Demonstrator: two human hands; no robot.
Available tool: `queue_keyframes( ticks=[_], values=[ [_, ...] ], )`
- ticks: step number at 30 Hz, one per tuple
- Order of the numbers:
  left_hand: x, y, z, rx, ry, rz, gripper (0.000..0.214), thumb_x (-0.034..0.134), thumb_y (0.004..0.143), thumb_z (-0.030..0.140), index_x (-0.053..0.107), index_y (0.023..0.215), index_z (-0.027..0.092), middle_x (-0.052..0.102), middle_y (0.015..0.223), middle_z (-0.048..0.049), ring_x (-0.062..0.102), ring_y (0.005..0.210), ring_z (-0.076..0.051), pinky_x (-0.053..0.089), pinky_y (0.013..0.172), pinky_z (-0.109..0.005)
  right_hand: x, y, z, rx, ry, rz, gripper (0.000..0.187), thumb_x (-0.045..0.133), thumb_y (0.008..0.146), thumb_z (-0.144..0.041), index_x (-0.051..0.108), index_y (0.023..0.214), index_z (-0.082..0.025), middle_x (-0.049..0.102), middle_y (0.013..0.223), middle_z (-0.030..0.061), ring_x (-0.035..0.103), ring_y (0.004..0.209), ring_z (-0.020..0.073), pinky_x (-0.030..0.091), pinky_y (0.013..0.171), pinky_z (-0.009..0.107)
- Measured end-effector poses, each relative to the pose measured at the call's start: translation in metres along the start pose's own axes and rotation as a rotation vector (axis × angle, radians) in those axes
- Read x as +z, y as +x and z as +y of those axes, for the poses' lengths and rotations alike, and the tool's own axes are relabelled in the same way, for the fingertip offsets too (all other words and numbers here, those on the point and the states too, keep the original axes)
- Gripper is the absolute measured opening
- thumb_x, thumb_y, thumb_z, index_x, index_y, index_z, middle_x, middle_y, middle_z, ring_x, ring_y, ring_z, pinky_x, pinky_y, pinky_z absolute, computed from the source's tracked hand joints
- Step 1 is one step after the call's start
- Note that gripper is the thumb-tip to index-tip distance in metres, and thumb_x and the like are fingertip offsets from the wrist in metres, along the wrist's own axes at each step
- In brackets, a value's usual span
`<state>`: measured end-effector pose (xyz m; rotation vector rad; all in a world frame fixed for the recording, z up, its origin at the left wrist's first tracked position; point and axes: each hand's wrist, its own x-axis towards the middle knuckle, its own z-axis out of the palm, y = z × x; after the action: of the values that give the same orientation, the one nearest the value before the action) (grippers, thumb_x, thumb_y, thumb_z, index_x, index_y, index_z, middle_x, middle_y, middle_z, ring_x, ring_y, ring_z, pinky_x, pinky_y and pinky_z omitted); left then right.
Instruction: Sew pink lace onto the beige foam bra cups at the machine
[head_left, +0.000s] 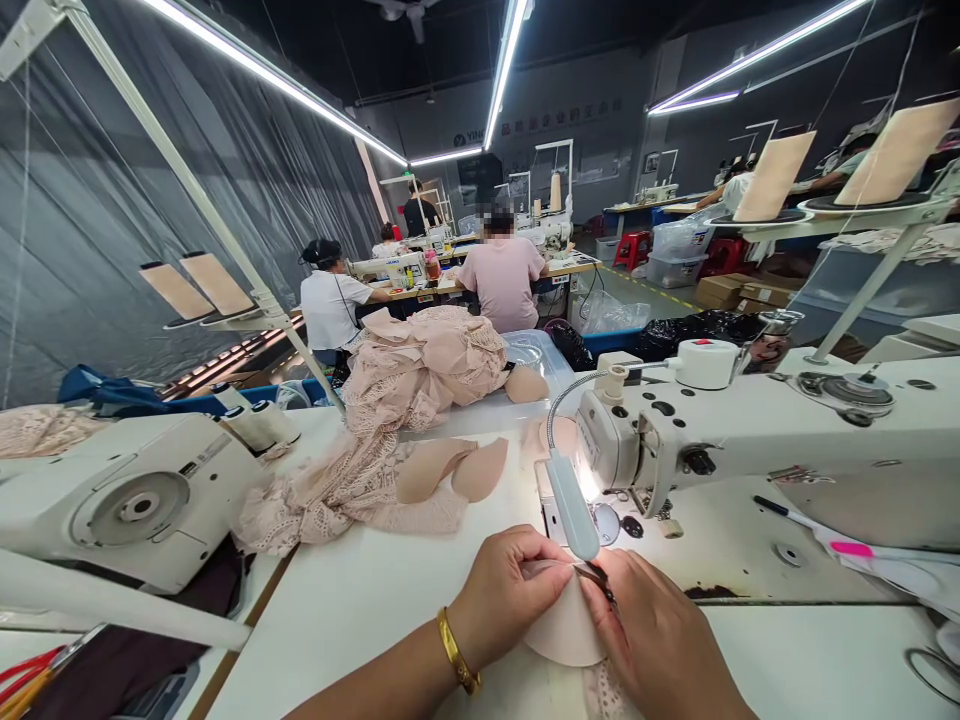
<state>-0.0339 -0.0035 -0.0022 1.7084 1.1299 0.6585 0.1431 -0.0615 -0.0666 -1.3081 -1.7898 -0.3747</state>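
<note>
My left hand [506, 590], with a gold bracelet on its wrist, is closed on the upper edge of a beige bra cup [568, 635]. My right hand [664, 630] is closed round dark thread snips [596, 576], whose blades lie at that same edge; its fingers also touch the cup's right side. A strip of beige lace [602, 692] hangs below the cup. Directly above the hands is a grey lamp head [574, 505] on a bendy neck, hiding part of the white sewing machine [622, 440] behind it.
Beige lace pieces [427, 365] are heaped beyond the table, trailing onto it beside loose cups [480, 470]. A second machine [135, 500] stands left. A pen [772, 507] lies right, under the machine arm. Thread cones [776, 175] stand upper right. Other people sit at machines ahead.
</note>
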Motion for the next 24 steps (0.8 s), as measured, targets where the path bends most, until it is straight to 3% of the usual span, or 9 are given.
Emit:
queue_keyframes(
  ticks=[11,19,24],
  values=[
    [0.001,0.0,0.002,0.027,0.038,0.021,0.017,0.065,0.078,0.03,0.069,0.066,0.02,0.063,0.075,-0.0023,0.055,0.073,-0.017,0.044,0.072,-0.028,0.004,-0.005,-0.001,-0.027,-0.085,-0.008,0.021,0.043,0.111,-0.027,0.059,0.118,-0.016,0.068,0.088,0.0065,0.064,0.077,0.0219,0.051,0.073,0.035],
    [0.001,0.001,0.004,-0.091,-0.083,-0.028,0.019,0.069,0.075,0.035,0.067,0.066,0.019,0.064,0.076,-0.0011,0.056,0.074,-0.017,0.044,0.071,-0.027,-0.004,-0.006,-0.002,0.263,0.191,-0.113,0.03,0.04,0.111,-0.048,0.055,0.116,-0.023,0.07,0.085,0.003,0.069,0.065,0.0201,0.055,0.056,0.03],
    [0.0,0.002,0.001,-0.093,-0.107,-0.007,0.017,0.069,0.074,0.033,0.066,0.066,0.018,0.065,0.075,-0.0008,0.056,0.074,-0.017,0.045,0.072,-0.027,0.001,-0.009,0.002,0.145,0.124,-0.044,0.025,0.041,0.111,-0.041,0.057,0.114,-0.022,0.069,0.086,0.003,0.069,0.068,0.0194,0.053,0.058,0.03]
  ],
)
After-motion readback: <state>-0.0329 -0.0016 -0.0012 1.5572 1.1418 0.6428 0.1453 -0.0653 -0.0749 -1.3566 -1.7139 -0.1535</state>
